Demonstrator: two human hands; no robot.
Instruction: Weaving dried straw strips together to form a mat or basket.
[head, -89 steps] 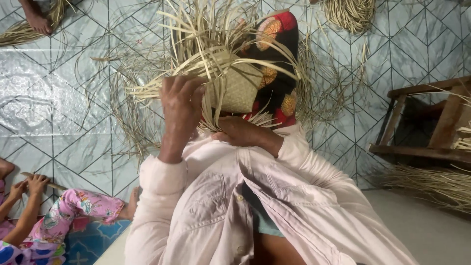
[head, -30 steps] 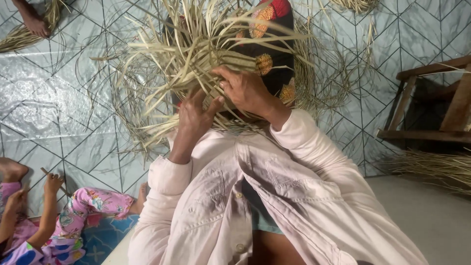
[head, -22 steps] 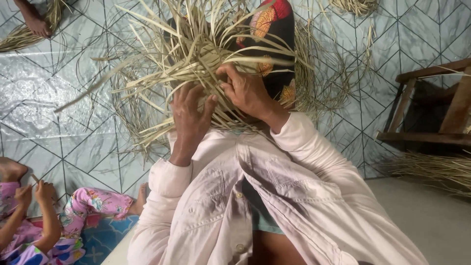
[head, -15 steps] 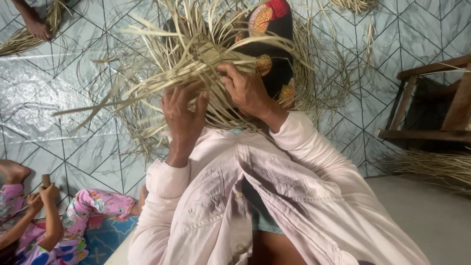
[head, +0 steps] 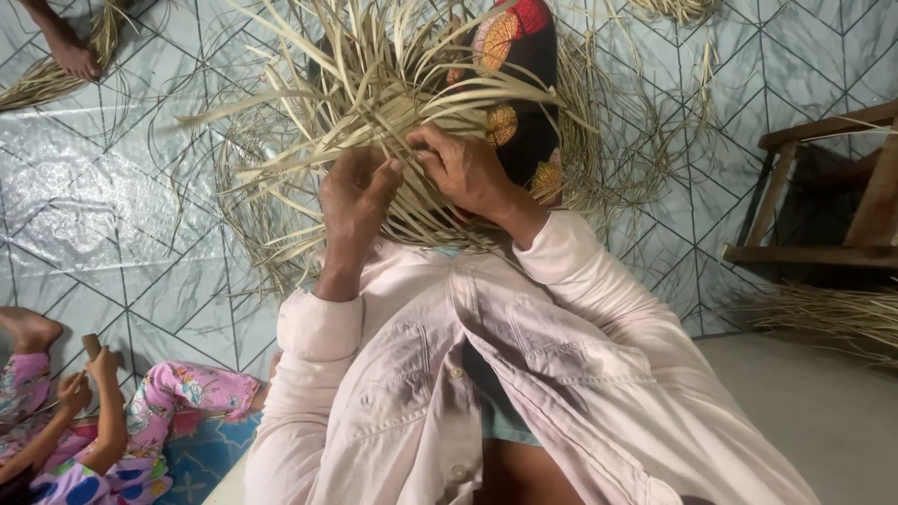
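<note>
Weave (head: pixel 374 103) of dry straw strips, propped above lap at 12 o'clock for close work. Left hand (head: pixel 354 192) at 11, fingers curled shut on strips, steadying. Right hand (head: pixel 463 168) at 1, fingertips pinched on one strip. Patterned cloth (head: pixel 524 93) behind. Wooden stool (head: pixel 823 196) at 3. Child's hands (head: pixel 79 383) at 8.

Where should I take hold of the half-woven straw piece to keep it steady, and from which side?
Probably at the tight woven middle of the half-woven straw piece, coming from the near edge, where the left hand and right hand already pinch it. The strands there are interlaced and firm; the outer strips fan out loose and would likely just bend or slip.
</note>
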